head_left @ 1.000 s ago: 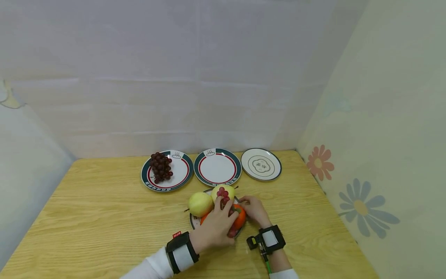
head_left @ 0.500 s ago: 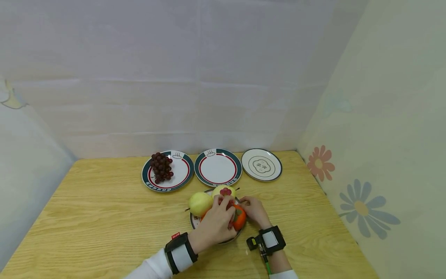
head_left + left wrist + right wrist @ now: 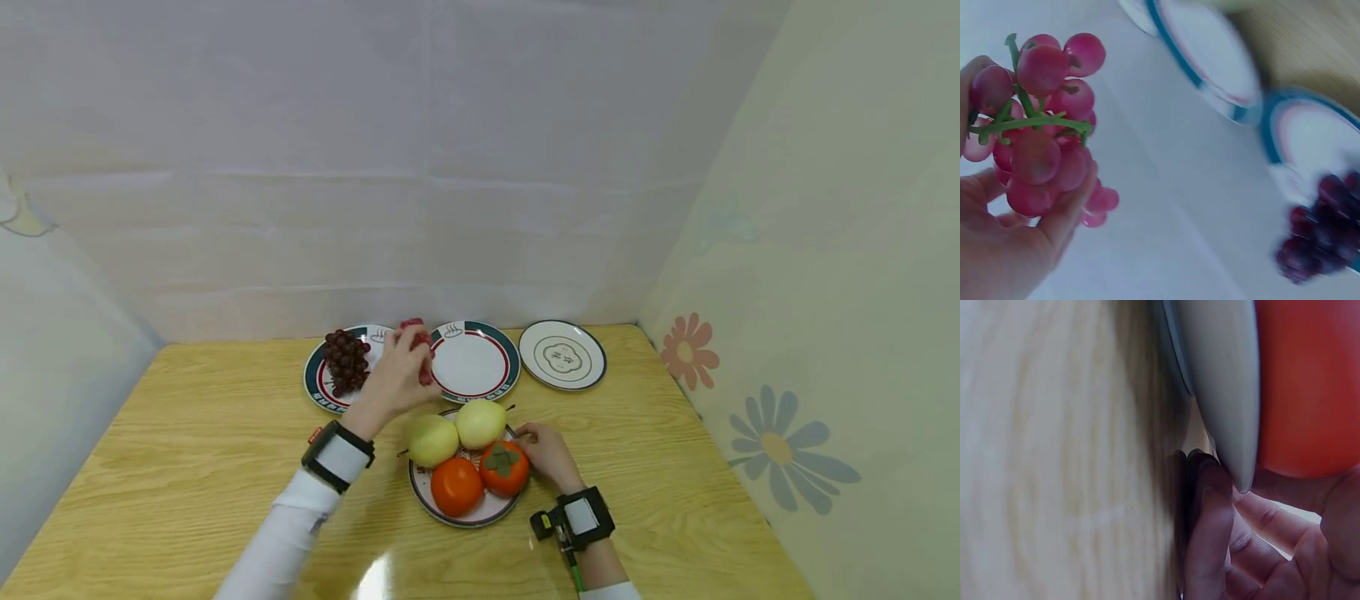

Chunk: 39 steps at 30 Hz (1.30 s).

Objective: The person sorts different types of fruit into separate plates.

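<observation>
My left hand point(image 3: 396, 377) holds a bunch of red grapes point(image 3: 1041, 131) by its sides, raised between the left and middle back plates; thumb and fingers curl round it, and its green stem faces the left wrist camera. My right hand point(image 3: 551, 457) grips the right rim of the fruit plate point(image 3: 492, 506), its fingers point(image 3: 1207, 537) under the rim and the thumb above, beside a persimmon point(image 3: 510, 479). Also on that plate lie a second persimmon point(image 3: 457, 488) and two yellow pears, one left point(image 3: 432, 442) and one at the back point(image 3: 481, 425).
Along the table's back edge stand three plates: a green-rimmed plate point(image 3: 322, 398) with dark grapes point(image 3: 347, 362), another green-rimmed plate point(image 3: 468, 367) in the middle, and a smaller white plate point(image 3: 562, 355) on the right. White wall sheets rise right behind them.
The left hand has lifted the red grapes off the fruit plate and carried them back and to the left, uncovering both persimmons. The right hand has stayed at the plate's rim.
</observation>
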{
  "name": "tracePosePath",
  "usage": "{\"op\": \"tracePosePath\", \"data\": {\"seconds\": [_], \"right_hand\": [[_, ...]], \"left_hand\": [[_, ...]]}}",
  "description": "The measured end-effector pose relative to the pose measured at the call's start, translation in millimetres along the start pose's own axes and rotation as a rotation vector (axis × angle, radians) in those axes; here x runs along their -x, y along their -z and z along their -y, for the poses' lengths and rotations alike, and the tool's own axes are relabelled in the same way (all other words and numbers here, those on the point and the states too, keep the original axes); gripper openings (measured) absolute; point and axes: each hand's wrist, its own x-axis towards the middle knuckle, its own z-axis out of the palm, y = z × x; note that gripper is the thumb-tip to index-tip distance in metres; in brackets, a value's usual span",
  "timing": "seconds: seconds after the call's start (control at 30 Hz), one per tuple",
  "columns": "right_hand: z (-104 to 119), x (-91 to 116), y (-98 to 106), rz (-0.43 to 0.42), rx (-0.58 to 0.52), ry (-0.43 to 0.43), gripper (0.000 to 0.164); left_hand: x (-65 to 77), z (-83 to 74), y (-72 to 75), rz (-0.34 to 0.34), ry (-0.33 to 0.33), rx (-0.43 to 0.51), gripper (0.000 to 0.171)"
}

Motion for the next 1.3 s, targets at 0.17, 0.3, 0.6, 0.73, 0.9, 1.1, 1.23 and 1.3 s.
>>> {"op": "tracePosePath", "data": {"seconds": [0.17, 0.3, 0.6, 0.73, 0.9, 1.1, 1.23, 1.3], "right_hand": [[0, 1, 0, 0.007, 0.01, -0.014, 0.016], [2, 2, -1, 0.024, 0.023, -0.02, 0.018], [3, 3, 0, 0.031, 0.029, -0.017, 0.019], [4, 2, 0, 0.024, 0.035, -0.02, 0.018], [3, 1, 1, 0.031, 0.032, -0.04, 0.019], [3, 0, 1, 0.034, 0.032, -0.051, 0.019], [1, -2, -1, 0.021, 0.043, -0.031, 0.017], [0, -3, -2, 0.01, 0.042, -0.02, 0.016]], "left_hand": [[-9.4, 61.6, -14.6, 0.08, 0.078, -0.052, 0.022], [-3.9, 87.1, -26.9, 0.124, 0.107, -0.05, 0.024], [7.8, 101.7, -46.3, 0.218, 0.073, -0.157, 0.032], [11.0, 102.3, -50.4, 0.32, 0.103, -0.255, 0.044], [12.3, 103.0, -53.4, 0.326, 0.082, -0.272, 0.048], [17.0, 81.6, -39.8, 0.237, 0.03, -0.102, 0.05], [32.4, 49.9, -25.9, 0.355, 0.012, 0.124, 0.06], [42.9, 36.6, -24.0, 0.459, -0.003, 0.209, 0.068]]}}
